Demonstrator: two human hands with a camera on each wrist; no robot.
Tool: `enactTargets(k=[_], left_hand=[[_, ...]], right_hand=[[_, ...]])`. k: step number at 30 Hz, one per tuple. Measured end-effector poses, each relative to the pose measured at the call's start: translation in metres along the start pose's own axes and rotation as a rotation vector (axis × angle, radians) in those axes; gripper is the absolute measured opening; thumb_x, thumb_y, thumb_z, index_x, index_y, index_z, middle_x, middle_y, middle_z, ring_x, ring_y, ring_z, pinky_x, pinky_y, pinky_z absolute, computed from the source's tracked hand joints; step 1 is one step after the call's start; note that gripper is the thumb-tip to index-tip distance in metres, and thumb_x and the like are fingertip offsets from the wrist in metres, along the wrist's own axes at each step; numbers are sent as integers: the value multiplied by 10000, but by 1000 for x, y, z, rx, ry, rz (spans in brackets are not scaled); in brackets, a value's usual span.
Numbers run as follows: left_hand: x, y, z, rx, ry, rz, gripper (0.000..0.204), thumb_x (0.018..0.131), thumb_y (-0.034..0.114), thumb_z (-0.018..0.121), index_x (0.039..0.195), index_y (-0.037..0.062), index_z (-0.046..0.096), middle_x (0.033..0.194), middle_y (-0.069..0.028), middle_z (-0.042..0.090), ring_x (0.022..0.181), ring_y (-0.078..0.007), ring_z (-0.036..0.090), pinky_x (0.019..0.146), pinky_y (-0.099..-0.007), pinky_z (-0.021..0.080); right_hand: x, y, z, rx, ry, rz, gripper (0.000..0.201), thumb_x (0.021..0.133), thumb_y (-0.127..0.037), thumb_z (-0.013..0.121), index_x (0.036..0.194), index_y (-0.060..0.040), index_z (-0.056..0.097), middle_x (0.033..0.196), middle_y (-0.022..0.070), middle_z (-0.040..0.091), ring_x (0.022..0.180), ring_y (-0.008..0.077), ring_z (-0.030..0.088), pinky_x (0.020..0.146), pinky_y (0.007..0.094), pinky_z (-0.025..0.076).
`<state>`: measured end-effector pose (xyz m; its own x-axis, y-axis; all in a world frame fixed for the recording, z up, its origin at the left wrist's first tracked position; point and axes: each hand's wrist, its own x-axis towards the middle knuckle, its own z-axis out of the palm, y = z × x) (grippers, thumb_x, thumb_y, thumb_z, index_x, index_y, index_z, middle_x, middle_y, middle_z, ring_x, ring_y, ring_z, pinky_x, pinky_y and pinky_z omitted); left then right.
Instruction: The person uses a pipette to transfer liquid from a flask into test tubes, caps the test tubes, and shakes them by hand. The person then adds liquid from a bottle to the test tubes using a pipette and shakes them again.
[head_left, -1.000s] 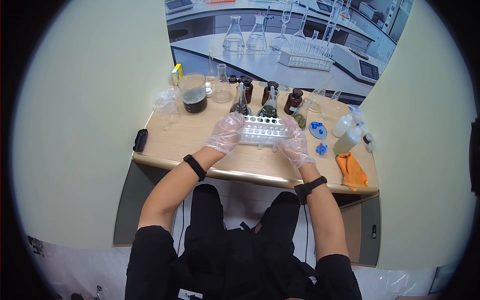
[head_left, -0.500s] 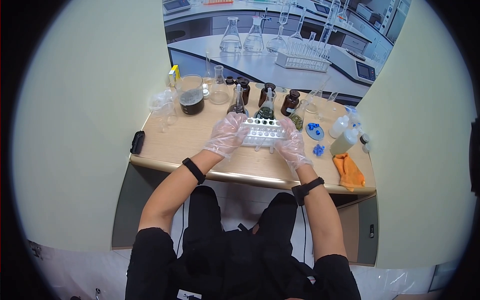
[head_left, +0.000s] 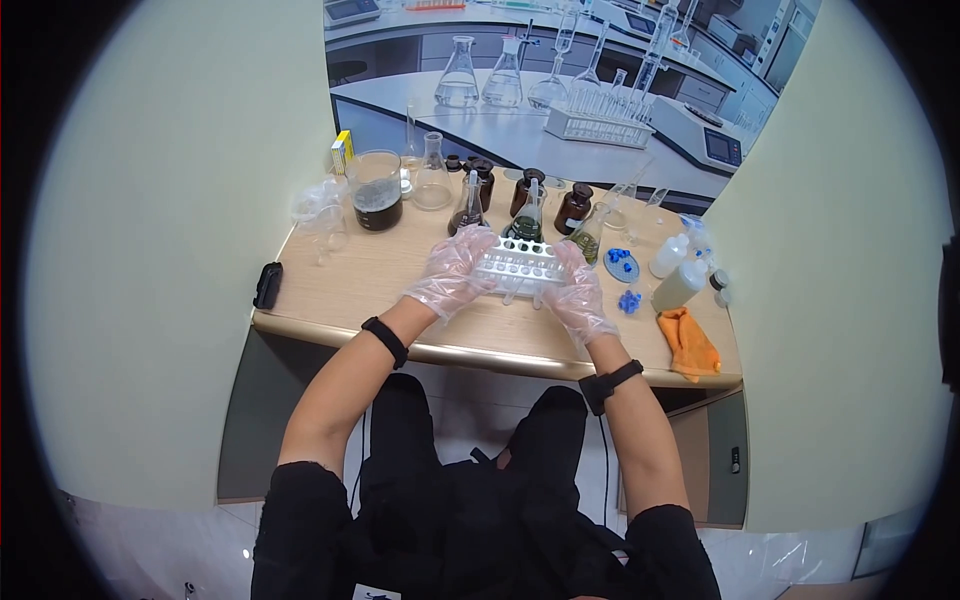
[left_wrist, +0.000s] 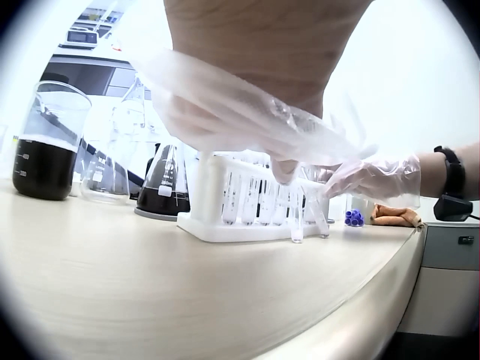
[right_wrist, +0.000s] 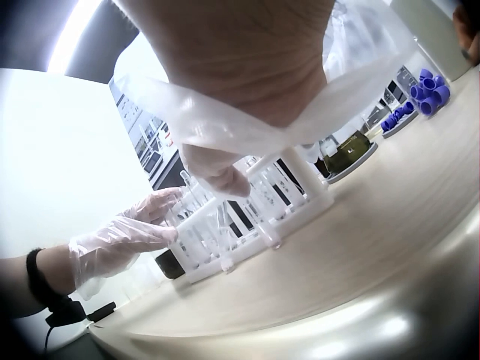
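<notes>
With fingers [left_wrist: 283, 171] curled, clamping a test tube rack [left_wrist: 211, 196] from both ends: left hand [head_left: 452, 270] on the left end, right hand [head_left: 578, 290] on the right. White, with rows of round holes on top and clear tubes [left_wrist: 230, 201] standing inside (two more slanting out past the front). Resting upright on the table [head_left: 330, 285], about midway between its left and right edges, nearer the front edge than the back.

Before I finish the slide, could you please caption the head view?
Left hand and right hand, both gloved, grip a white test-tube rack in front of flasks of dark liquid.
</notes>
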<state>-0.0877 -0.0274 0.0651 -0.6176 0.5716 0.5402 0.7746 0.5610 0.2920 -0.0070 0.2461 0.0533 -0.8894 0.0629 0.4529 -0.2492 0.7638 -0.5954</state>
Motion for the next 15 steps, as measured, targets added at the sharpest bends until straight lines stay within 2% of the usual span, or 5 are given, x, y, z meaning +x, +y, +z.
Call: enactTargets(k=[2,6,9,11,15], left_hand=[[1,-2,1,-57,-5,39,805,762,301,885,1464,133,529,1501,-117,543,1471,-316,453,1161,-476,417],[-5,-3,2,-75,39,21,795,753,265,890,1452,126,538,1489,-115,553,1457,-322,469,1158,-469,425],[-5,-3,3,-207,72,-9,752,743,237,893,1412,112,573,1454,-123,579,1430,-326,496,1151,-456,436],[-3,-3,5,-205,120,23,687,741,218,887,1361,104,613,1418,-130,604,1404,-324,523,1151,-438,444],[-3,-2,10,-170,157,9,631,738,193,881,1315,98,646,1397,-139,617,1386,-325,541,1146,-435,457]], right_hand=[[2,6,0,-46,9,-103,747,742,-157,736,1456,-14,570,1544,220,518,1450,355,484,1230,398,376],[12,-1,-9,-89,-43,-63,740,750,-178,753,1446,-14,565,1482,220,565,1422,366,502,1211,410,388],[15,-11,-18,201,-85,85,726,759,-202,774,1429,-12,571,1442,219,591,1387,389,520,1195,431,393],[17,-19,-28,-30,-5,-88,610,807,-219,799,1366,-45,627,1467,189,576,1378,365,519,1171,460,398],[21,-41,-28,-88,151,-226,413,828,-227,801,1206,-78,723,1467,186,576,1400,373,497,1177,487,386]])
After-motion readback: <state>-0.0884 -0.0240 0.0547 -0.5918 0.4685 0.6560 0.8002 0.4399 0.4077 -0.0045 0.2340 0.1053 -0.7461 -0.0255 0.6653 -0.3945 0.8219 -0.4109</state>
